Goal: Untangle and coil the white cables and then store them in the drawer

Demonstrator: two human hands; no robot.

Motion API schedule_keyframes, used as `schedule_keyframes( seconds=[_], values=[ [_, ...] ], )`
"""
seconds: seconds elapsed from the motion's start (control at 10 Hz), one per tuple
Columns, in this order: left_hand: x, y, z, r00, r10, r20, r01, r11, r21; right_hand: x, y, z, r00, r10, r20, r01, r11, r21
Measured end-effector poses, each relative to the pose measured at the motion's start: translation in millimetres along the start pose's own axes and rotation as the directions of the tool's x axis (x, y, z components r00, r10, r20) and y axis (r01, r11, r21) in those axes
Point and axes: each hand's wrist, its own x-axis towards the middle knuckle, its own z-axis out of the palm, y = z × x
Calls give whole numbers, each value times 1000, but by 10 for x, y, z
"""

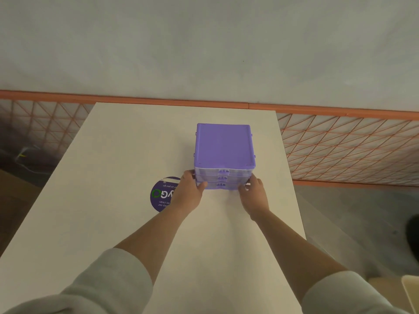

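A small purple drawer unit (224,146) with three clear drawers stands on the white table (118,155). All three drawer fronts sit flush with each other. My left hand (189,191) holds the lower left corner of the unit, thumb across the bottom drawer front. My right hand (254,191) grips the lower right corner in the same way. No white cables show anywhere in the view.
A round purple sticker (161,196) lies on the table just left of the unit, partly under my left wrist. An orange rail and mesh fence (340,143) run behind and to the right of the table. Floor lies on both sides.
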Motion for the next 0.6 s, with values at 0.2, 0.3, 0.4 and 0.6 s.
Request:
schedule_keyframes(
  seconds=[0.2, 0.3, 0.4, 0.6],
  values=[
    [-130, 172, -174, 997, 44, 58, -46, 999, 30, -164, -175, -149, 998, -48, -42, 49, 999, 10],
    [-243, 307, -278, 994, 84, 70, -84, 996, -8, -233, -297, -262, 994, -105, -40, 106, 994, 24],
    [-370, 470, -439, 991, 106, 76, -109, 993, 34, -273, -465, -377, 992, -126, -8, 126, 992, -1],
    [-480, 860, -797, 998, 62, 15, -64, 947, 316, -299, -937, -589, 988, -148, 38, 152, 937, -313]
  ],
)
